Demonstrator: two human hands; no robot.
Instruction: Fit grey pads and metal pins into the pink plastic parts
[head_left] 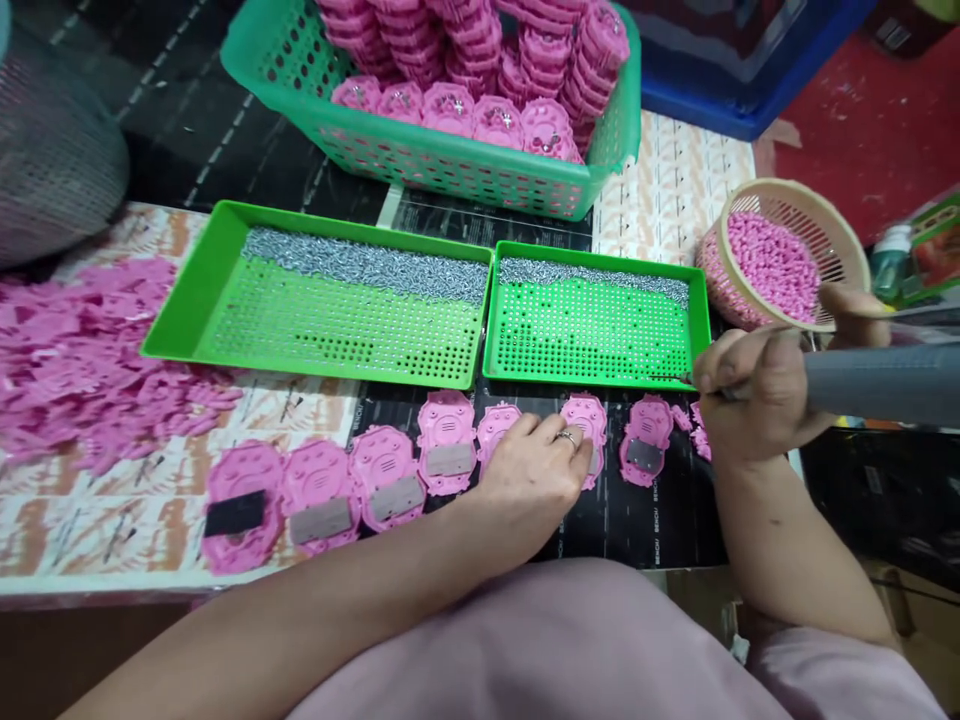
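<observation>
My right hand (765,390) is closed around a grey, rod-shaped power screwdriver (885,382), its thin bit pointing left over the near edge of the right green tray. Palm down, my left hand (536,465) lies across two pink plastic casings, partly covering a left one (495,422) and a right one (585,408); its fingertips are partly hidden. Further pink casings stand in a row, with grey or black plates on them: one (646,440) to the right, several to the left, such as the casing (386,475) and the end one (244,500).
Two green perforated trays (202,345) (600,383) hold small silvery screws. Behind them, a green basket (450,170) carries stacked pink casings. Loose pink parts (90,360) are heaped at left. A cream basket (832,240) of small pink pieces stands at right, near a bottle (892,262).
</observation>
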